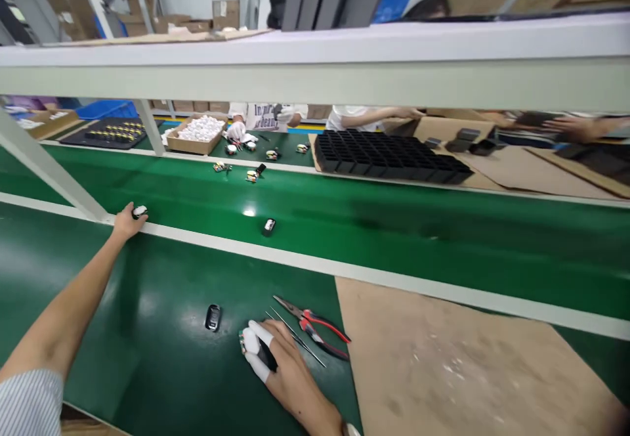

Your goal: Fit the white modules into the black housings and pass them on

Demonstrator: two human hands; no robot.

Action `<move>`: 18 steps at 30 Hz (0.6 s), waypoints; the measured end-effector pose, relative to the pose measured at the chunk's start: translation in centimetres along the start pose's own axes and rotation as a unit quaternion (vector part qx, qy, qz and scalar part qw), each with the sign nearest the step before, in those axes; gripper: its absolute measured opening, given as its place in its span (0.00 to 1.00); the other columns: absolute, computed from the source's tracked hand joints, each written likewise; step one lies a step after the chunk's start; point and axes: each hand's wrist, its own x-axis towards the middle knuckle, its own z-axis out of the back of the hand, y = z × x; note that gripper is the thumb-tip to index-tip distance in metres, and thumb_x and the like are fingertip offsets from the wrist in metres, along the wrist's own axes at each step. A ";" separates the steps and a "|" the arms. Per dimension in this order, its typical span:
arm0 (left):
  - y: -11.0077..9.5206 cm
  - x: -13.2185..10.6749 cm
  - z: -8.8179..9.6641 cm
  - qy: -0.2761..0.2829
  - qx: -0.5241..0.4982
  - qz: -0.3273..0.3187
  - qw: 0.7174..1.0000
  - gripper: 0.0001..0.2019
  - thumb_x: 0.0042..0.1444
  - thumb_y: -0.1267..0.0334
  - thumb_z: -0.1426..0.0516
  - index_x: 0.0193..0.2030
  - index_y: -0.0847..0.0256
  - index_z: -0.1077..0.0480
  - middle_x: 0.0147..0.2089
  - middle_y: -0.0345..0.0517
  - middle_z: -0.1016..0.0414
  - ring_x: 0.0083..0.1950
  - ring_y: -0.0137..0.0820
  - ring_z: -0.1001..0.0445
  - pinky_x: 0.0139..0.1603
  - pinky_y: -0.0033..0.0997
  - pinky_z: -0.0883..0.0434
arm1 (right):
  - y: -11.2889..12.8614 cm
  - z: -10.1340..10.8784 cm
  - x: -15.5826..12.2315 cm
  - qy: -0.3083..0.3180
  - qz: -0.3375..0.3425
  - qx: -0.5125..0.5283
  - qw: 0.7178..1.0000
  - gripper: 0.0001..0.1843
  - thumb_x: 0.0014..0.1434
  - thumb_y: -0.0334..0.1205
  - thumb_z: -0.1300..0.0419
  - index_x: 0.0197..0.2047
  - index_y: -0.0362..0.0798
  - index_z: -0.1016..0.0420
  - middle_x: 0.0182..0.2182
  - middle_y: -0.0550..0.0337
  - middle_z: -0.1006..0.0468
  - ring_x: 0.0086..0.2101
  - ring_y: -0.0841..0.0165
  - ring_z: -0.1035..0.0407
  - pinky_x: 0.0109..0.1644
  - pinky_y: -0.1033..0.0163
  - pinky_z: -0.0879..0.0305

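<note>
My left hand point(128, 222) reaches out to the conveyor's near edge, its fingers closed round a small black piece with a white top point(140, 211). White finger cots cover the thumb and a finger of my right hand point(290, 367). Between them it grips a small electronic device point(251, 341) with a white part, a green circuit board edge and a black body, low over the green bench. To the left lies a glossy black oval casing point(213, 318). Tweezers point(300, 339) and red-and-black long-nose pliers point(315, 327) rest just beyond the right hand.
A green conveyor belt point(344, 226) crosses ahead, carrying another small device point(268, 226). Brown cardboard point(443, 364) covers the bench at right. Beyond stand a black compartment tray point(384, 153) and a box of white parts point(197, 132). A shelf beam point(295, 85) spans above; co-workers sit opposite.
</note>
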 end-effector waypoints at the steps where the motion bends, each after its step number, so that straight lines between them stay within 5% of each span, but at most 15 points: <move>1: -0.1 0.4 -0.6 -0.002 0.001 0.013 1.000 0.18 0.69 0.57 0.39 0.62 0.63 0.29 0.61 0.53 0.26 0.59 0.45 0.24 0.60 0.54 0.25 | 0.2 0.1 0.1 0.002 -0.007 0.000 1.000 0.33 0.68 0.33 0.39 0.73 0.57 0.39 0.54 0.53 0.20 0.54 0.58 0.26 0.60 0.49 0.25; 6: -3.3 -1.0 -3.9 0.026 -0.033 0.013 0.999 0.27 0.66 0.61 0.36 0.66 0.73 0.36 0.54 0.50 0.22 0.54 0.42 0.23 0.61 0.47 0.26 | 0.7 0.6 0.0 0.030 -0.039 0.007 0.999 0.34 0.68 0.32 0.38 0.73 0.56 0.41 0.58 0.52 0.23 0.59 0.58 0.30 0.64 0.46 0.27; 9: -6.7 -6.1 -5.5 0.076 -0.080 -0.053 0.992 0.32 0.60 0.56 0.33 0.67 0.63 0.35 0.54 0.46 0.21 0.51 0.36 0.21 0.56 0.36 0.23 | 0.7 0.8 -0.3 0.068 -0.061 -0.006 0.996 0.39 0.66 0.34 0.35 0.75 0.55 0.44 0.66 0.50 0.29 0.64 0.54 0.36 0.68 0.41 0.31; 11: -8.5 -10.4 -6.0 0.156 -0.136 -0.171 0.963 0.31 0.61 0.52 0.35 0.67 0.59 0.35 0.53 0.48 0.21 0.51 0.38 0.21 0.55 0.40 0.22 | 0.7 0.7 -0.4 0.082 -0.070 -0.013 0.994 0.42 0.66 0.36 0.34 0.77 0.55 0.47 0.69 0.50 0.33 0.66 0.53 0.37 0.68 0.40 0.32; 14: -10.0 -15.7 -5.7 0.207 -0.130 -0.242 0.939 0.27 0.66 0.50 0.39 0.68 0.55 0.34 0.53 0.49 0.21 0.53 0.40 0.22 0.56 0.44 0.22 | 0.5 0.5 -0.4 0.067 -0.066 -0.005 0.996 0.41 0.67 0.35 0.36 0.77 0.56 0.48 0.66 0.51 0.29 0.63 0.57 0.33 0.66 0.44 0.30; 18: -10.3 -19.1 -3.4 0.148 -0.124 -0.240 0.951 0.28 0.64 0.47 0.36 0.67 0.54 0.32 0.60 0.52 0.26 0.61 0.46 0.26 0.63 0.50 0.26 | 0.2 -0.1 -0.5 0.033 -0.063 0.007 0.997 0.39 0.66 0.35 0.34 0.75 0.55 0.43 0.59 0.51 0.24 0.57 0.57 0.29 0.64 0.44 0.29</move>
